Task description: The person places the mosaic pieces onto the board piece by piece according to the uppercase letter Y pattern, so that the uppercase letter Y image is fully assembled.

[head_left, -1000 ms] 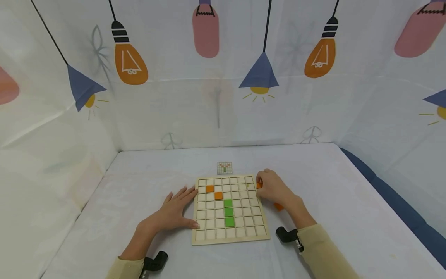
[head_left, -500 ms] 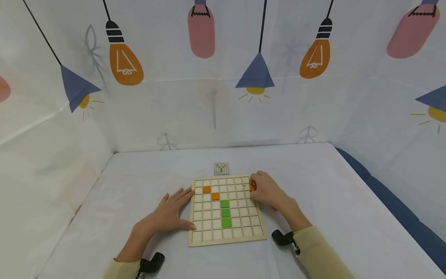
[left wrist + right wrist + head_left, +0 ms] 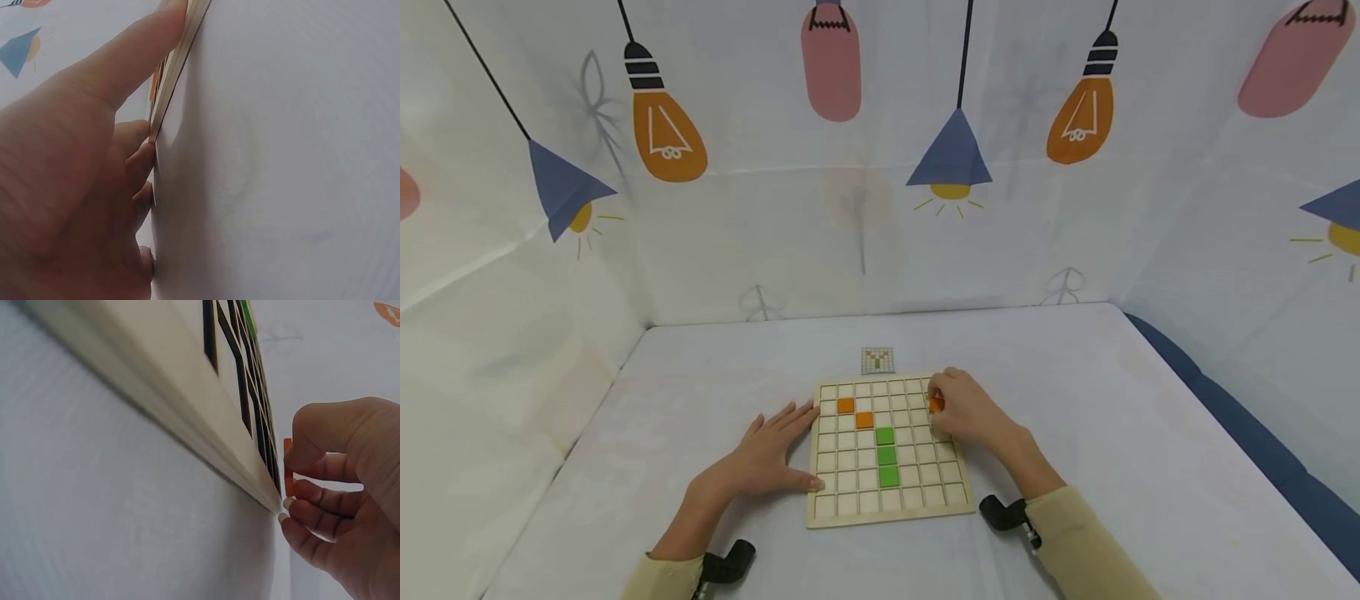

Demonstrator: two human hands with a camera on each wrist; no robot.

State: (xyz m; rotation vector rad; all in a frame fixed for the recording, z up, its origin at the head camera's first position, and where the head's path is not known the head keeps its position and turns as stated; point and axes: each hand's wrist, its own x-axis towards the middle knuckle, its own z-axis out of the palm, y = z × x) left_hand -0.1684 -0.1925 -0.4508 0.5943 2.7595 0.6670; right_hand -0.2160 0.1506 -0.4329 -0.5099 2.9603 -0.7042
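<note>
A wooden grid board [image 3: 842,505] lies on the white table. Two orange square tiles [image 3: 846,406] sit diagonally in its upper left cells, and three green square tiles [image 3: 887,456] form a column near its middle. My left hand [image 3: 760,458] rests at the board's left edge with fingers spread and thumb on the rim. Over the board's upper right side, my right hand [image 3: 970,408] pinches another orange tile [image 3: 936,404]. The right wrist view shows that tile [image 3: 288,467] upright between thumb and fingers, with other fingertips close to the board's edge.
Behind the board lies a small card [image 3: 877,360] printed with a coloured grid pattern. White cloth walls with printed lamps [image 3: 951,154] enclose the table's back and sides. A dark blue padded edge [image 3: 1240,417] runs along the right.
My right hand has moved left with the orange tile, from beside the board to over its right cells. A loose orange tile near my right wrist is now hidden. The left hand stays put.
</note>
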